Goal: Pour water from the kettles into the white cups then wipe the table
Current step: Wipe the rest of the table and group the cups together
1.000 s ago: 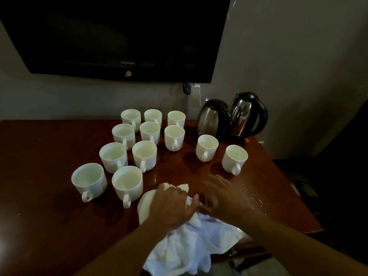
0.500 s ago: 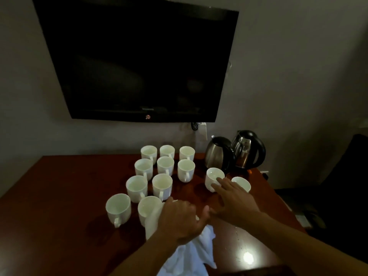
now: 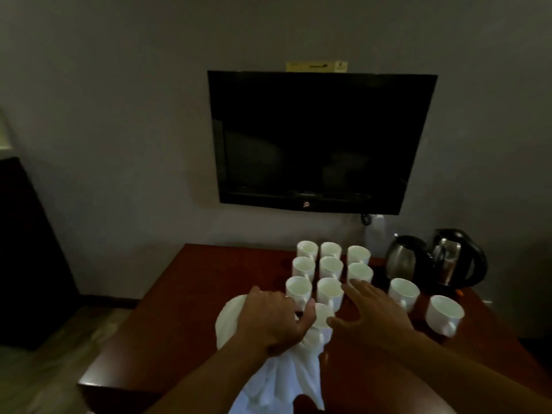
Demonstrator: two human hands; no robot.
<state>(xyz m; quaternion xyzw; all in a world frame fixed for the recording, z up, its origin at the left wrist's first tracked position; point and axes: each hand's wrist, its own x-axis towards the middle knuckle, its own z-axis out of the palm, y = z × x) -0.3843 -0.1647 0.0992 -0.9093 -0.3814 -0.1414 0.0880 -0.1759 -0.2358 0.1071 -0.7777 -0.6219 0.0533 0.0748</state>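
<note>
Beneath left hand (image 3: 270, 319), fingers clamped on crumpled white cloth (image 3: 283, 380); right hand (image 3: 373, 316) fingers splayed, empty, near white ceramic cups (image 3: 298, 286): wiping step, next probably shifting cups aside.

On the table (image 3: 209, 294), the cup cluster (image 3: 330, 265) stood just beyond the fingers (image 3: 357, 286) of the right hand (image 3: 373, 315), two more cups (image 3: 403, 292) and the kettles (image 3: 403, 261) lay to their right, and the cloth (image 3: 286, 380) sat under the left hand (image 3: 268, 321).
</note>
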